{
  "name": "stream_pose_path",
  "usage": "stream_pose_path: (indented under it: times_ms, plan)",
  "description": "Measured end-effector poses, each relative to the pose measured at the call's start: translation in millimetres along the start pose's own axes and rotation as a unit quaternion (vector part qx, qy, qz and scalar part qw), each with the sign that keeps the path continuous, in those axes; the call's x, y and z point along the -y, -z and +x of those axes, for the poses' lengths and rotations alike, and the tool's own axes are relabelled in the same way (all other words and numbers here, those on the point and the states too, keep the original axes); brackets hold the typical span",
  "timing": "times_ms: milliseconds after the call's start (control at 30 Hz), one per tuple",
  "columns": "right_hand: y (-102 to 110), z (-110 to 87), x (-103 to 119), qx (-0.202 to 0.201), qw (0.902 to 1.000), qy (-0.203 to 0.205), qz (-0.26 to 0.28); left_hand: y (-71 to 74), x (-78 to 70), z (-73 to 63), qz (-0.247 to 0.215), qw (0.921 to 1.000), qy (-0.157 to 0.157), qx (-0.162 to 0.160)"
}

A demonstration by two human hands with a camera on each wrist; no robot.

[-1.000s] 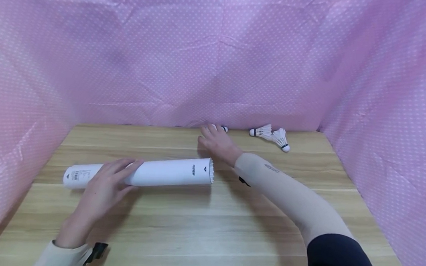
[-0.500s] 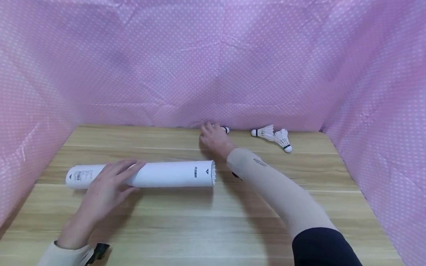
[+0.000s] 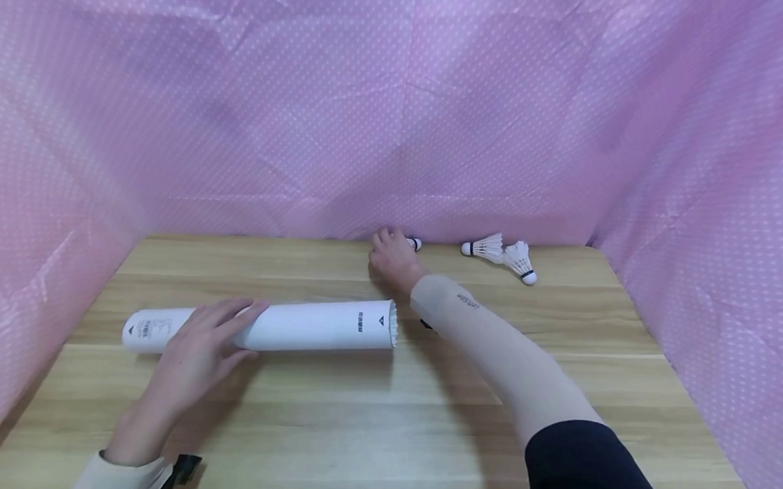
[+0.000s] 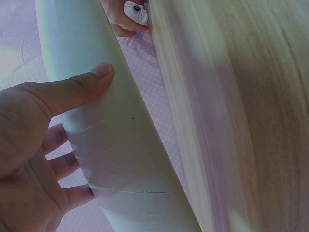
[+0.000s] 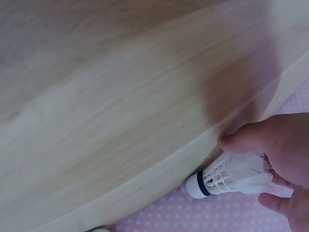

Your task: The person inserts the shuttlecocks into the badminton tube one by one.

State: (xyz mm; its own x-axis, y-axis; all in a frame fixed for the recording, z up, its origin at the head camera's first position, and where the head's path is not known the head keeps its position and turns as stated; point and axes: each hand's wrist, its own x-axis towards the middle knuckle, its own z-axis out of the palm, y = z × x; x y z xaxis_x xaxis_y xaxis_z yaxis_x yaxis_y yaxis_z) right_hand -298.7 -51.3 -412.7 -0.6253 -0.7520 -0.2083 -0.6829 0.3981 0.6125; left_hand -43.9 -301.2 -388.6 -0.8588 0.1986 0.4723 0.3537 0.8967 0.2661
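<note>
A long white shuttlecock tube [image 3: 321, 326] lies across the table, dark print near both ends. White feather tips show at its right end. My left hand [image 3: 196, 345] grips it left of its middle, thumb on the near side and fingers over the far side, as the left wrist view shows with the thumb [image 4: 89, 87]. At the table's back edge my right hand [image 3: 396, 261] holds a white shuttlecock [image 5: 234, 176] by its feathers. The cork, ringed by a black band, points away from the palm. Some feathers are hidden behind the fingers.
Two more shuttlecocks, one with its cork to the left [image 3: 484, 246] and one with its cork toward the front [image 3: 520, 262], lie touching at the back right. Pink dotted cloth [image 3: 291, 121] hangs behind and beside the wooden table [image 3: 355, 427].
My right hand's fingers have drawn in around the shuttlecock at the back edge, and the forearm has shifted slightly left. The left hand keeps its grip; the tube has barely moved.
</note>
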Motion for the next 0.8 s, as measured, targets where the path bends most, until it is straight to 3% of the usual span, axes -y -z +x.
stream_pose_path:
  times_ms: [500, 800]
  plan:
    - [9, -11.4, -4, 0.004, 0.9999, -0.005, -0.012, 1.2, -2.1, -1.3, 0.002, 1.0000, 0.005, 0.000]
    - [14, -25.0, -14, -0.003, 0.9999, -0.012, 0.012, 1.1, -1.8, -2.4, 0.002, 1.0000, 0.003, 0.001]
